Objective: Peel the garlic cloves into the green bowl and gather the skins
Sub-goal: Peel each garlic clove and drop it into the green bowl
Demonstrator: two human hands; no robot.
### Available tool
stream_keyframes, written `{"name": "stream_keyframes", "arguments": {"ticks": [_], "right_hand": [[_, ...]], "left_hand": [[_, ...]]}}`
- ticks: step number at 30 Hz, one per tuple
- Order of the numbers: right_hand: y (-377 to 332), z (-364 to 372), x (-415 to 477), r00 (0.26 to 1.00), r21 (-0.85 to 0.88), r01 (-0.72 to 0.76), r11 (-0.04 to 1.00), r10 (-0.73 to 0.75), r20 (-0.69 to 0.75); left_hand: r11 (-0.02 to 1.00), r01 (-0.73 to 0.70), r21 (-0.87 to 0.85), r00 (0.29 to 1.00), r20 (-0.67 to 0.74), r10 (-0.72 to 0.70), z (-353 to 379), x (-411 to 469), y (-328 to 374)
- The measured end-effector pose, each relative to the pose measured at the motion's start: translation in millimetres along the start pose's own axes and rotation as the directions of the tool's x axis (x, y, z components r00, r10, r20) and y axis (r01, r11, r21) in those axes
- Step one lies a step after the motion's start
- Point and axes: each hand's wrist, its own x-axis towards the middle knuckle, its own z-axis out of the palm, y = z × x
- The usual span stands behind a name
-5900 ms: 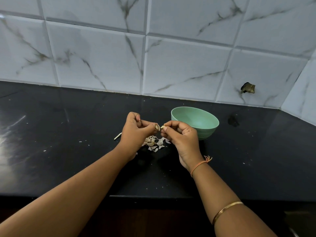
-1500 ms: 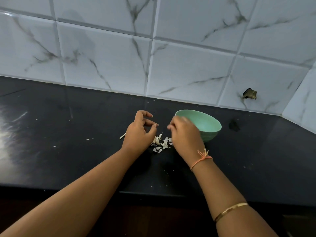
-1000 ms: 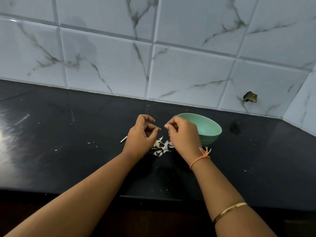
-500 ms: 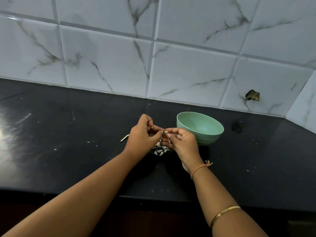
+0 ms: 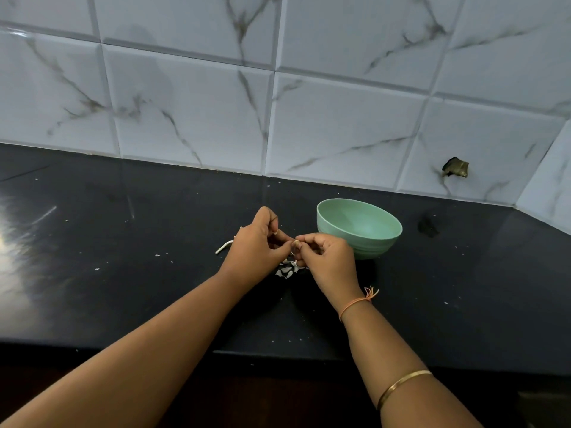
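garlic clove (image 5: 296,242) pinched between fingers (image 5: 310,239), skins (image 5: 285,270) beneath

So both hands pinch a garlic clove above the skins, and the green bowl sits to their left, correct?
No. The head view shows the green bowl to their right, beyond the right hand. The left hand and right do pinch the garlic clove above the skins.

Head camera: we look forward and down at the counter (image 5: 108,273) from close above.
Facing: tiled wall (image 5: 340,118) at 12 o'clock.
Views: we have one.
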Motion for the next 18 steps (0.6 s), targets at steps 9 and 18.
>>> {"name": "stream_keyframes", "arguments": {"ticks": [9,18], "right_hand": [[4.1,1.8,1.9,0.998,-0.071,0.045,0.996,-0.047,-0.033],[4.0,1.2,1.8,0.999,-0.044,0.044,0.998,-0.045,-0.027]], "left_hand": [[1.0,-0.006,-0.025,1.0,0.002,0.006,-0.7,0.9,0.6],[0.998,0.016,-0.059,1.0,0.005,-0.016,-0.8,-0.5,-0.2]]}}
